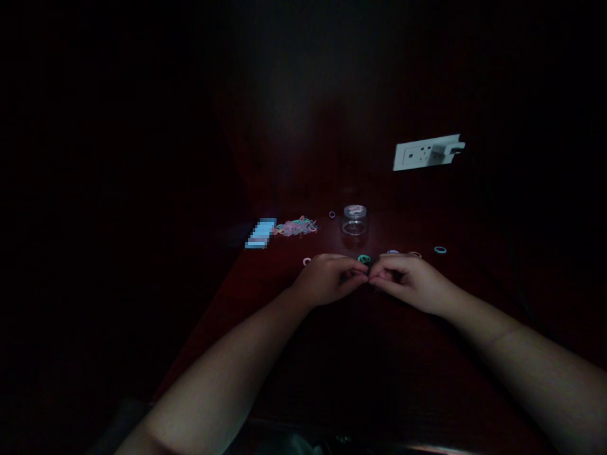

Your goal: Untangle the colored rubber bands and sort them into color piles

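Note:
Over the dark red table, my left hand (pixel 329 278) and my right hand (pixel 408 281) meet fingertip to fingertip. Each is closed in a pinch, and whatever lies between the fingertips is too small and dark to make out. Just beyond the fingertips is a green hair tie (pixel 364 259). A pink hair tie (pixel 307 261) shows beside my left knuckles. Partly hidden behind my right hand are a lilac hair tie (pixel 392 252) and an orange-tan one. A teal hair tie (pixel 441 250) lies farther right.
A clear lidded jar (pixel 355 222) stands behind the hands. Left of it lie a small purple ring (pixel 332 215) and a heap of pastel elastic bands (pixel 298 227), next to a lit phone (pixel 261 233). A wall socket (pixel 427 153) holds a plug. The surroundings are very dark.

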Demonstrator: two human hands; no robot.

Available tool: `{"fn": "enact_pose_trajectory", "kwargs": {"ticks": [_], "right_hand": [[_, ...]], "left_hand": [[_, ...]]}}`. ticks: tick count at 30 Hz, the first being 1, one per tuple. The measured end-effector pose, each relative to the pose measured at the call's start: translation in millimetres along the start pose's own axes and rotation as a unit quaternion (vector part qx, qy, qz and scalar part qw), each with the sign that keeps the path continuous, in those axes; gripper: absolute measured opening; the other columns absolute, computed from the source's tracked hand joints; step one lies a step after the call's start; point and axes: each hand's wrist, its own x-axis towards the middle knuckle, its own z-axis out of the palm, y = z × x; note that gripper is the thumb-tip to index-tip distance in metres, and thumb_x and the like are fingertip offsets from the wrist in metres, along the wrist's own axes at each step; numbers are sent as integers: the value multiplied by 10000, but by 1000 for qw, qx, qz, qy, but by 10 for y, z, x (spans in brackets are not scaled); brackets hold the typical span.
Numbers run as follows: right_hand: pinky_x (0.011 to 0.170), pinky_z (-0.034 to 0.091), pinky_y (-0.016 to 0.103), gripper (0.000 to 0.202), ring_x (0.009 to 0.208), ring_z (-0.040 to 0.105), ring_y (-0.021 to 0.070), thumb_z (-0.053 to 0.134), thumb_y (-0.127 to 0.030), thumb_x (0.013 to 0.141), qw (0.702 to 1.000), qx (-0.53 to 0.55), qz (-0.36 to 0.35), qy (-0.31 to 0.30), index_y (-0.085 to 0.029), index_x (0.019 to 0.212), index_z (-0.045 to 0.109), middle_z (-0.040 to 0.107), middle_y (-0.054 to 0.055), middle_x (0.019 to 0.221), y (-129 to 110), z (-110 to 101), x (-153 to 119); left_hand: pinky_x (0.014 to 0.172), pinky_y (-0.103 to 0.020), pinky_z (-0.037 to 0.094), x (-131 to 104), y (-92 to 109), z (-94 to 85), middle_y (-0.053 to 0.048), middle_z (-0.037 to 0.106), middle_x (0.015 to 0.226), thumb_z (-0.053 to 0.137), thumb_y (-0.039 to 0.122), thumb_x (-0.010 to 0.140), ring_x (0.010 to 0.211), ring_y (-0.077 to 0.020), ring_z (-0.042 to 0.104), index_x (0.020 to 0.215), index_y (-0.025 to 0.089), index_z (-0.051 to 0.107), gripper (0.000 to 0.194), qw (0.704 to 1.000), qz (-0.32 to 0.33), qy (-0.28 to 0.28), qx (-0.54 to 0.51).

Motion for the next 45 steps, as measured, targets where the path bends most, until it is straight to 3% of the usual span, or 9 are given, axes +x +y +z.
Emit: {"fn": "enact_pose_trajectory", "kwargs": {"ticks": [20,30,37,45], "right_hand": [[561,408,253,157,584,518,128,595,-291,878,1000,3,11,4,-190,761,619,577,-2,641,-31,4,-7],[532,394,236,163,563,496,116,608,-293,873,1000,16,18,7,-190,751,571,552,-15,621,-28,10,-15],[535,403,229,101,572,494,116,610,-284,878,1000,8,10,18,-194,913,640,543,-21,647,-29,12,-10],[556,418,257,189,579,520,126,587,-322,915,1000,0,0,10,-181,808,653,587,6,652,-16,2,-11]], "left_hand": [[643,-235,531,-11,11,13,6,737,764,661,312,864,660,-106,664,907,205,717,128,998,-6,61,11],[634,-222,526,-18,15,18,3,737,774,651,305,868,681,-109,674,894,202,701,118,998,-13,57,-1],[630,-234,527,-20,13,17,1,733,769,621,313,876,671,-114,669,904,211,714,141,999,-16,50,2],[631,-225,529,-23,10,15,2,733,775,600,285,881,674,-105,671,914,206,712,141,999,-4,45,-5]]}}
